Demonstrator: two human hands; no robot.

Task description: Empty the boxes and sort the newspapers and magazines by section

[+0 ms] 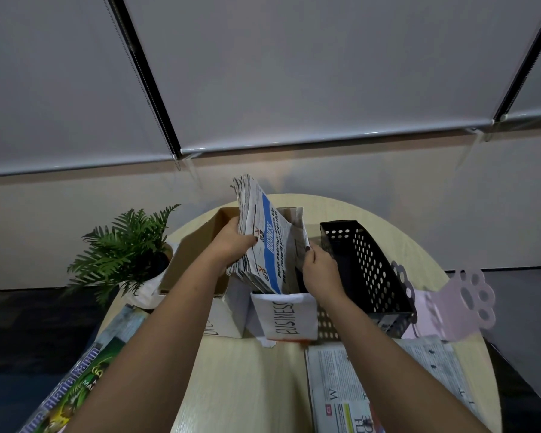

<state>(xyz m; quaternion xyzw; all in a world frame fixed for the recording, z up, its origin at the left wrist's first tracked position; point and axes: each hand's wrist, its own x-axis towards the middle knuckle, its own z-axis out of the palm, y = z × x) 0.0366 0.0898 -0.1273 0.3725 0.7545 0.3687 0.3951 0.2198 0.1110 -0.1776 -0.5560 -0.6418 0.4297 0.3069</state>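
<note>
left hand (235,245) grips a thick folded bundle of business newspapers (263,242), half inside the white box labelled business (286,317); right hand (320,273) pinches its edge. best lifted straight, both grips firm, so pages stay together.

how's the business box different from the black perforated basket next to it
The BUSINESS box is white with a handwritten label; the black basket is dark, unlabelled and full of round holes. The box has a newspaper bundle standing in it, gripped by the left hand; no papers stand up out of the basket. Both are open-topped.
</note>
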